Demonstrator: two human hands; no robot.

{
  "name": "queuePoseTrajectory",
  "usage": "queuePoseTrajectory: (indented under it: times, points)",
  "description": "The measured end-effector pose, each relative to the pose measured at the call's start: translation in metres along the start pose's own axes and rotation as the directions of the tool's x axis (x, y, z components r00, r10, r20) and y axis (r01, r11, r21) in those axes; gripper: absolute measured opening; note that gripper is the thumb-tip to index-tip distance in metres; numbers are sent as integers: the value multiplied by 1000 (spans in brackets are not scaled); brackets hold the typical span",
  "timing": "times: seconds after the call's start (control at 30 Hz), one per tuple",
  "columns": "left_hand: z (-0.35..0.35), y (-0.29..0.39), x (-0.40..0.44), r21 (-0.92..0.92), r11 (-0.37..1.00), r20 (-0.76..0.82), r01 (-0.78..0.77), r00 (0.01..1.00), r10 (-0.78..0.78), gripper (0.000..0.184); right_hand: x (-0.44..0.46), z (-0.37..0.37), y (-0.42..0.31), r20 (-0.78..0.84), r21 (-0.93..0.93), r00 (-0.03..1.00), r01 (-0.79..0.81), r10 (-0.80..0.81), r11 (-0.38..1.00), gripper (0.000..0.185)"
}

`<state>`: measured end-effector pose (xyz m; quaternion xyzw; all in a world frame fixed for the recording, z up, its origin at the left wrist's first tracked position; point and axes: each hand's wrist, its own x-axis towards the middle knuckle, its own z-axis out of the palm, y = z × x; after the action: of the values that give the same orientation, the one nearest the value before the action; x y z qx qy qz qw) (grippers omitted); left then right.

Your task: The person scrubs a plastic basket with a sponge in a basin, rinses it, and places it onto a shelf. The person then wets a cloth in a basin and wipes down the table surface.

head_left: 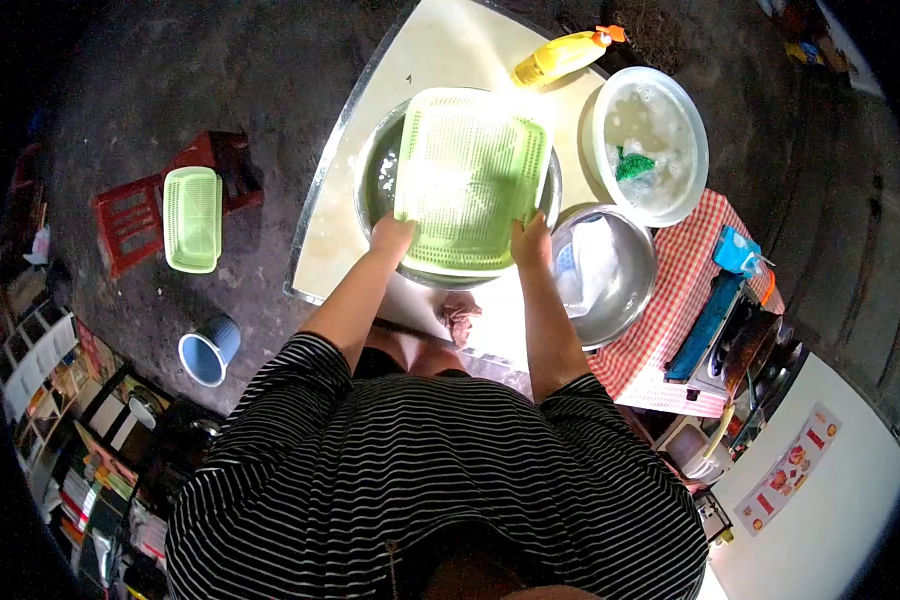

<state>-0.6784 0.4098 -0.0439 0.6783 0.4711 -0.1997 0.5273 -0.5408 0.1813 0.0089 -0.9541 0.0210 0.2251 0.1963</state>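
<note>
A light green plastic basket (pixel 470 180) with a perforated bottom is held over a round metal basin (pixel 375 190) on the table. My left hand (pixel 393 238) grips its near left corner, and my right hand (pixel 532 242) grips the near right corner. Both hands are closed on the rim, with the fingertips partly hidden. The basket covers most of the basin below; bright glare washes out part of its mesh. To the right of my right hand stands a second metal basin (pixel 635 290) with a white cloth (pixel 595 262) in it.
A white tub (pixel 700 150) of sudsy water holds a green scrubber (pixel 633 165). A yellow bottle (pixel 565 60) lies at the table's far edge. Left, another green basket (pixel 192 220) rests on a red stool (pixel 130 222), near a blue bin (pixel 205 355). A crumpled cloth (pixel 460 318) lies at the near edge.
</note>
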Motion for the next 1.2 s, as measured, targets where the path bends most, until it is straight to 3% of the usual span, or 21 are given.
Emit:
queuePoseTrajectory:
  times: [0.07,0.17,0.27,0.33,0.4,0.47,0.5,0.53,0.6,0.7,0.77,0.87,0.9,1.03,1.13,1.2]
  points:
    - [-10,1,-18,174,977,16,-122,993,121,39,-16,-9,4,45,-21,999,31,-30,999,53]
    - [-26,16,-55,241,961,-10,-136,990,143,46,-24,-10,11,70,-65,995,72,-67,995,61]
    - [-35,32,-77,330,940,21,-91,996,89,52,-28,-26,-9,170,-118,985,8,12,993,62]
    - [-31,27,-77,359,931,-5,-61,998,67,54,-6,6,23,282,-443,918,381,-277,812,63]
    - [-33,34,-79,368,930,48,-13,999,-5,58,-5,7,18,303,-463,909,402,-285,790,62]
    - [-34,43,-83,400,916,107,-4,993,-42,61,-13,2,5,219,-199,975,80,-36,977,61]
    - [-40,56,-91,427,904,137,-18,989,-45,61,-9,4,4,362,-504,910,373,-202,779,59]
    - [-43,60,-95,452,891,166,-30,985,-51,62,-1,8,1,542,-675,791,610,-283,414,56]
    - [-19,8,-38,547,826,199,-138,980,32,62,1,13,0,635,-696,719,691,-284,194,54]
    - [4,-49,21,672,697,278,-252,957,78,58,-2,5,3,374,-491,904,383,-207,783,55]
    - [-38,22,-53,488,864,242,-122,970,1,46,-2,-6,3,235,-175,970,103,-60,979,56]
    - [-46,27,-94,232,961,-19,-154,987,162,37,-35,-58,-26,204,-118,979,48,-23,992,55]
    - [-53,36,-109,145,979,-7,-144,989,146,35,-46,-75,-33,157,-175,983,118,-90,978,54]
    - [-69,52,-152,-114,988,109,-105,987,118,28,-36,-101,-13,33,-85,949,316,-314,945,54]
    - [-78,53,-163,-216,971,204,-101,968,146,24,-49,-143,-34,48,342,990,110,-134,933,55]
    - [-80,52,-170,-299,951,240,-81,958,157,22,-71,-178,-58,99,480,984,82,-147,873,56]
